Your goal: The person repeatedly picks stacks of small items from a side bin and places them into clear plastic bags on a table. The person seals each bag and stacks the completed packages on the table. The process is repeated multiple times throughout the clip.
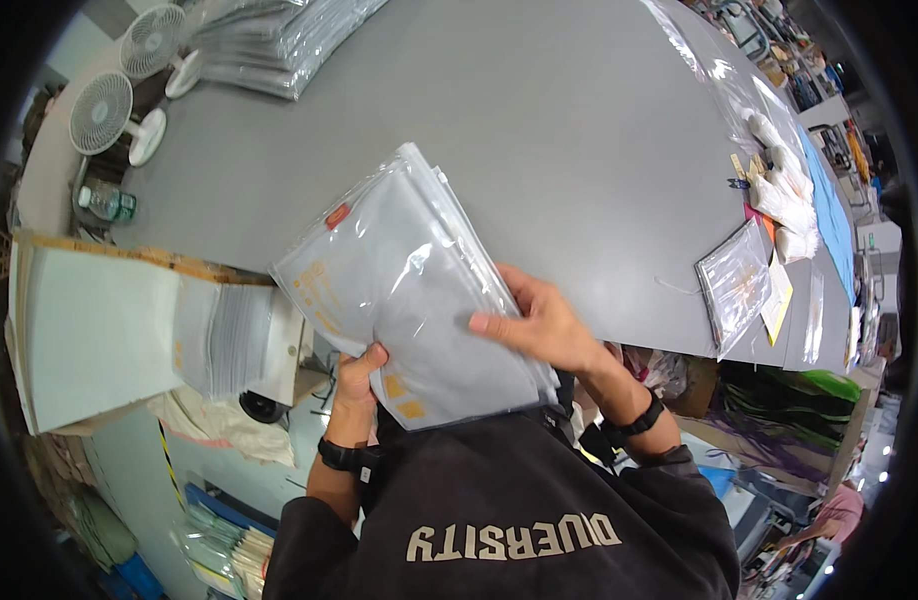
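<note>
Between my two hands, a stack of zip-top plastic bags (429, 300) with grey contents is tilted over the table's near edge. Yellow-orange print and a small red tag show on the top bag. My left hand (360, 375) grips the stack at its lower left edge, thumb on top. On the right side, my right hand (541, 319) holds the edge near the zip strip, thumb on the face and fingers beneath. Both wrists wear black bands. Whether the stack's underside touches anything cannot be told.
A pile of plastic bags (256, 52) lies at the back left of the grey table (579, 150), near two white fans (103, 112) and a bottle (108, 204). More bags stand in a box (99, 322) at left. White gloves (785, 195) and a packaged item (736, 285) lie at right.
</note>
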`<move>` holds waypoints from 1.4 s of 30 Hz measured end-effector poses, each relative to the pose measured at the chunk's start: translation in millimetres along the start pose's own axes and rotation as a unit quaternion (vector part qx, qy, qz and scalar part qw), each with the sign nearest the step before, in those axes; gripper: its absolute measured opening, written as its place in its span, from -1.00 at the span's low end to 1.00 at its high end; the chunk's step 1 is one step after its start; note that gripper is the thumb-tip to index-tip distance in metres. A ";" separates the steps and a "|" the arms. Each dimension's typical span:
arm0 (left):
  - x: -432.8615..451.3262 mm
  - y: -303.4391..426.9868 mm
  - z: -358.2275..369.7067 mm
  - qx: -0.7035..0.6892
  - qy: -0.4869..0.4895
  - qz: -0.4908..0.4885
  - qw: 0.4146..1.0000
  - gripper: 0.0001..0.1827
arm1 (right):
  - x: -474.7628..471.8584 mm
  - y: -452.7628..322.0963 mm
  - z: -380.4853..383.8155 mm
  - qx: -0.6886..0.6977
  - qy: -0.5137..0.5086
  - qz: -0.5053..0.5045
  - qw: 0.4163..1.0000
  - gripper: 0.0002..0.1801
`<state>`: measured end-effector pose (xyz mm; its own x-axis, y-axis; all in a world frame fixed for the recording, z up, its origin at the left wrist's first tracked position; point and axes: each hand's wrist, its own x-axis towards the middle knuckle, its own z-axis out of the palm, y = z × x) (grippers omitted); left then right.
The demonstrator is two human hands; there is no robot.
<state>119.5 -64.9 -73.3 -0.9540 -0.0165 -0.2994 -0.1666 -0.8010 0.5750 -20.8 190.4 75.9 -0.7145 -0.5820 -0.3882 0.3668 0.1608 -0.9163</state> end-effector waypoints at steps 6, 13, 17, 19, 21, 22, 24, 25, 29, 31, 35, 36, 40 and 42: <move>33.9 -5.3 -10.6 0.038 0.007 0.036 0.999 -0.29 | -39.0 -44.9 40.4 -0.215 -0.049 -0.287 0.932 0.01; 41.5 41.6 59.5 -0.163 -0.324 -0.087 0.928 -0.17 | -50.6 -45.5 88.0 -0.285 0.005 -0.416 0.864 -0.16; 40.6 43.5 85.5 -0.152 -0.326 -0.075 0.930 -0.18 | -55.2 -39.1 83.0 -0.278 -0.001 -0.422 0.863 -0.21; 28.2 39.5 85.9 -0.141 -0.249 -0.049 0.957 -0.19 | -56.8 -36.6 71.0 -0.266 -0.019 -0.414 0.870 -0.21; 13.0 37.6 82.0 0.141 -0.173 -0.009 0.975 -0.19 | -55.5 -33.9 56.0 -0.235 0.016 -0.419 0.877 -0.25; 9.7 36.1 80.5 0.303 -0.118 0.016 0.946 -0.20 | -54.0 -31.5 45.6 -0.229 0.036 -0.415 0.880 -0.27; 15.7 29.4 78.1 0.389 -0.027 0.049 0.920 -0.24 | -46.1 -22.3 15.3 -0.161 0.086 -0.406 0.896 -0.32; 19.3 24.0 78.8 0.240 0.008 0.060 0.969 -0.29 | -43.1 -15.7 -4.9 -0.136 0.101 -0.383 0.908 -0.32; 57.6 28.0 81.2 0.155 0.108 -0.052 0.981 -0.24 | -30.3 18.1 -94.3 -0.173 0.100 -0.139 0.970 -0.36; 63.4 28.6 81.2 0.182 0.131 -0.073 0.972 -0.20 | -26.0 33.0 -142.4 -0.265 0.196 -0.109 0.938 -0.44; 61.2 27.3 77.4 0.203 0.143 -0.062 0.967 -0.16 | -43.4 44.8 -264.1 -0.384 0.429 -0.163 0.801 -0.58; 60.9 27.5 76.4 0.200 0.150 -0.055 0.967 -0.15 | -49.1 44.1 -293.6 -0.377 0.449 -0.137 0.799 -0.62; 62.5 26.3 77.6 0.189 0.132 -0.065 0.971 -0.11 | -44.9 31.6 -407.0 -0.438 0.497 -0.118 0.740 -0.65; 62.9 25.6 80.2 0.197 0.112 -0.060 0.972 -0.12 | -24.0 24.1 -458.2 -0.452 0.523 -0.110 0.714 -0.60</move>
<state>35.2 -38.4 -16.4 -0.8510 -0.1025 -0.5151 -0.3982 -0.5138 0.7599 -267.8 573.4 17.9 -0.9232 0.1646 0.3474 -0.0206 0.8812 -0.4723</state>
